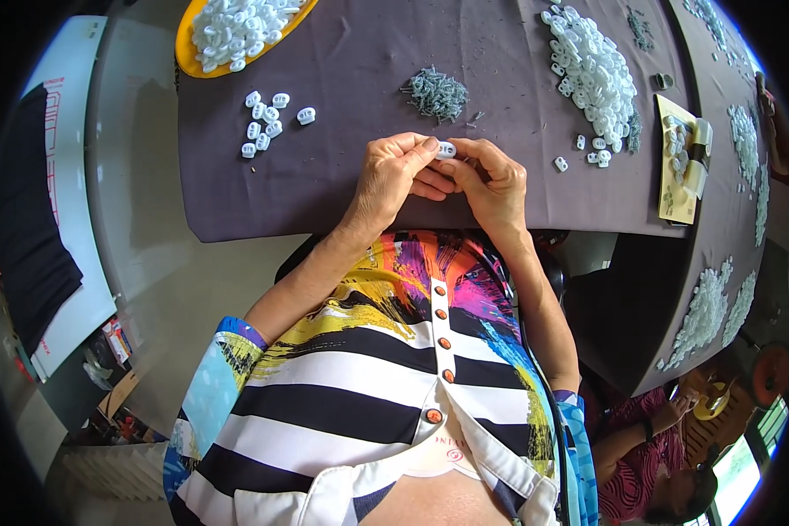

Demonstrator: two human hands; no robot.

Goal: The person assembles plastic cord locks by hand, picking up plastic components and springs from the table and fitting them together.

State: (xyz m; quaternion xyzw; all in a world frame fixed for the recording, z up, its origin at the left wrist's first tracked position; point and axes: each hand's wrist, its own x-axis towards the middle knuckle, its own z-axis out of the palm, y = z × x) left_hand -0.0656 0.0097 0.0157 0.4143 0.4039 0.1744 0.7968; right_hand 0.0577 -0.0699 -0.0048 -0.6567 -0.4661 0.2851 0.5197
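Note:
A small white oval plastic piece (446, 150) with dark marks on its face is held up between both hands, just over the table's near part. My left hand (392, 172) pinches its left end between thumb and index finger. On its other side, my right hand (497, 178) closes its thumb and fingers on the right end. Just beyond the hands lies a pile of thin grey screw-like pins (436, 95), with a few strays beside it. To the left sits a loose group of similar white pieces (257, 130). Whether a pin is in the fingers cannot be made out.
A yellow tray (186, 54) heaped with white pieces stands far left on the dark tablecloth (342, 83). A large heap of white pieces (594, 74) spreads on the right, near a yellow card (672, 200) with clear plastic parts. Another person (648, 434) sits at lower right.

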